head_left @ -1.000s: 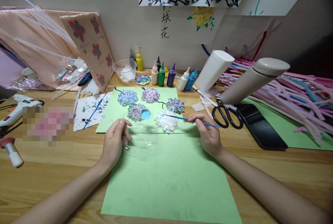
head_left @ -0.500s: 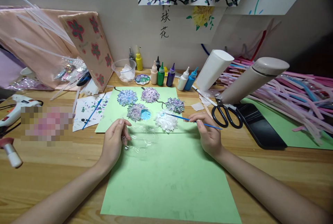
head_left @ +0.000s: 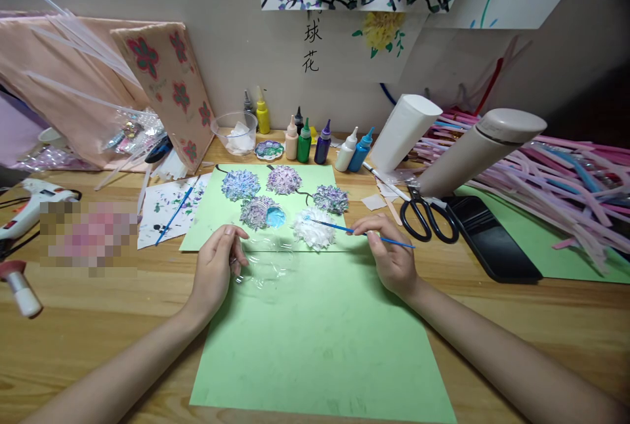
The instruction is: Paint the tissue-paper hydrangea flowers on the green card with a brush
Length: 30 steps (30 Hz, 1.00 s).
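A green sheet (head_left: 319, 345) is lying on the counter (head_left: 88, 319) below both hands. The left hand (head_left: 214, 266) is pinching the near-left rim of a clear palette (head_left: 268, 260), which is looking thin, light and flexible; the rim is offering the cleanest hold, away from the blue paint (head_left: 275, 216). The right hand (head_left: 396, 256) is pinching a paintbrush (head_left: 335, 226) along its handle, probably light and stiff, best gripped there, behind the bristles. Left of the right hand, a white flower (head_left: 312, 235) is lying under the brush tip, seemingly soft and easily crushed. Beyond the hands, coloured flowers (head_left: 284, 180) are resting, and farther off paint bottles (head_left: 323, 143) are standing. The palette's transparent outline is blending into the background, the left fingertips are partly hiding, and bristle contact is proving hard to confirm.
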### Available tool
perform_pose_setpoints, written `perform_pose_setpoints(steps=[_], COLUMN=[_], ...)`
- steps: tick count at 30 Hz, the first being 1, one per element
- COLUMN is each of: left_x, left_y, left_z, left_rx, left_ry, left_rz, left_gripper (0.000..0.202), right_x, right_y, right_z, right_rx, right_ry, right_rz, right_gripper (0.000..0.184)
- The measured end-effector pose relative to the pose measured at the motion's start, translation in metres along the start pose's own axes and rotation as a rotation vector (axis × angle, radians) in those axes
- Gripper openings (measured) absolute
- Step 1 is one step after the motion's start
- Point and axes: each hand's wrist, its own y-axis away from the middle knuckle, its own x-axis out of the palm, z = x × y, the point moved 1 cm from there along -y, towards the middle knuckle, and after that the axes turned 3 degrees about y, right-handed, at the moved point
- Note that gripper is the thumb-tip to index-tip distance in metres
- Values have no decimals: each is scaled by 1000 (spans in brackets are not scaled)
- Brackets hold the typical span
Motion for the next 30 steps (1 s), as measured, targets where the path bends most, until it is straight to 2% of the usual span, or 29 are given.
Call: perform_pose_setpoints(steps=[10,17,23,25,30], left_x=[1,0,-1,-1,0], left_y=[0,0,0,0,1], left_z=[-1,0,3,3,3], left_rx=[-6,-6,-5,-6,-17], left_ry=[-16,-4,-1,-7,-33], left_rz=[2,-1,17,38,83], left_gripper=[26,27,27,27,30], right_x=[0,0,1,2,1], right_y=[1,1,4,5,6], right_z=[-2,-2,-1,0,6], right_rx=[36,31,17,-5,-161], right_ry=[-54,-84,-186,-177,-111], right_rz=[-54,-12,-123,-84,98], right_gripper=[21,21,18,17,23])
